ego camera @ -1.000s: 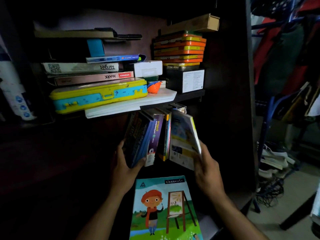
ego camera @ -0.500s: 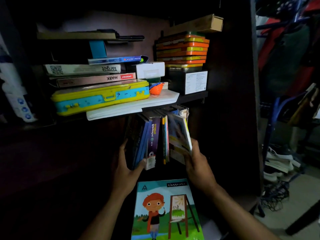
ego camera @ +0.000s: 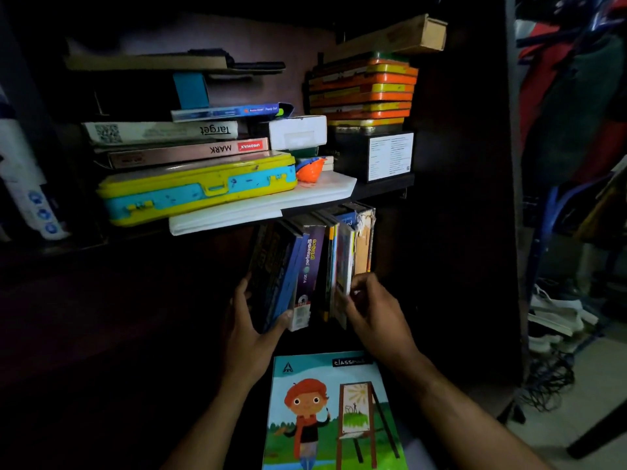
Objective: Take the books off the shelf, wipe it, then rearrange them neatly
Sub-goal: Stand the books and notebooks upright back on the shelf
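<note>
Dim wooden shelf (ego camera: pixel 383 189); beneath it stands a row of upright books (ego camera: pixel 315 262); left hand (ego camera: pixel 249 329) grips the leftmost volumes, right hand (ego camera: pixel 375 312) pinches the right end; squeezed unevenly, middle books may slip onto the picture notebook (ego camera: pixel 330 412) below.

A row of books (ego camera: pixel 314 266) stands upright on the lower shelf, spines outward, packed close under the upper shelf board (ego camera: pixel 380 189). At the left end are dark and blue volumes (ego camera: pixel 278 276), then a purple spine (ego camera: pixel 310 262) with pale script and a white foot, then thin yellow-edged ones, and a worn tan book (ego camera: pixel 363 249) (its top corner frayed) at the right end. The row leans slightly to the left. In front of it, nearer the camera, a drawing book (ego camera: pixel 332 412) lies flat, its cover showing a red-haired child beside an easel.
</note>
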